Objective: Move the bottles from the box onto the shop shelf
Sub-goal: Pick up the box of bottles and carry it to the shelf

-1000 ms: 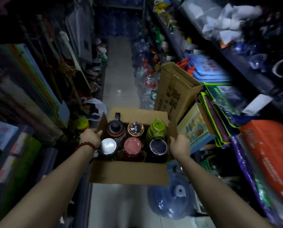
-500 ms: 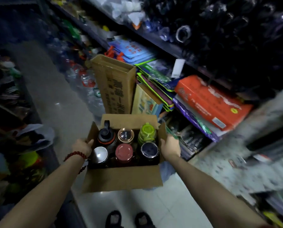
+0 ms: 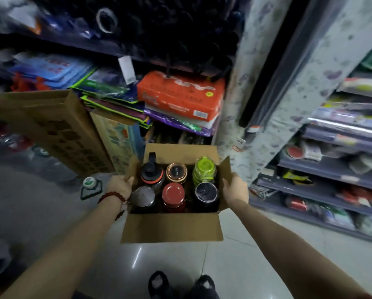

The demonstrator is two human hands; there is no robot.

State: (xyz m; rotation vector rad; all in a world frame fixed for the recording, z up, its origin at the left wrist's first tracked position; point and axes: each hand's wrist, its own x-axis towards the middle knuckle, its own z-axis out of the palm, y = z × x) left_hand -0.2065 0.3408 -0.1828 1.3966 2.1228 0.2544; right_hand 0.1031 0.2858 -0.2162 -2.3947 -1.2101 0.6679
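The cardboard box [image 3: 172,227] is held above the tiled floor [image 3: 234,255], carried between both hands with its flaps open. The left hand [image 3: 120,186] grips the left side flap; its fingers [image 3: 128,180] curl over the flap edge. A red bead bracelet [image 3: 110,196] sits on the left wrist. The right hand [image 3: 234,188] grips the right side flap, thumb on the inner face.

Six bottles stand upright in the box, two rows of three:
- Far row: black bottle with loop handle [image 3: 151,172], copper-rimmed bottle [image 3: 177,172], green bottle [image 3: 204,169].
- Near row: silver-lidded bottle [image 3: 143,196], red-lidded bottle [image 3: 173,194], dark-lidded bottle [image 3: 206,194].

Compared with the frame 0.5 s earlier, the view has swung to the right. The orange package [image 3: 180,96], previously at right of centre, now lies directly beyond the box. The tall brown carton [image 3: 51,130] has shifted to the left edge. A grey shop shelf [image 3: 332,169], stacked with wrapped goods, has come into view at right, just beside the box. A patterned roll [image 3: 278,87] leans between the two shelf units. Grip and bottle arrangement are unchanged. Two dark shoes [image 3: 180,283] show at the bottom edge.
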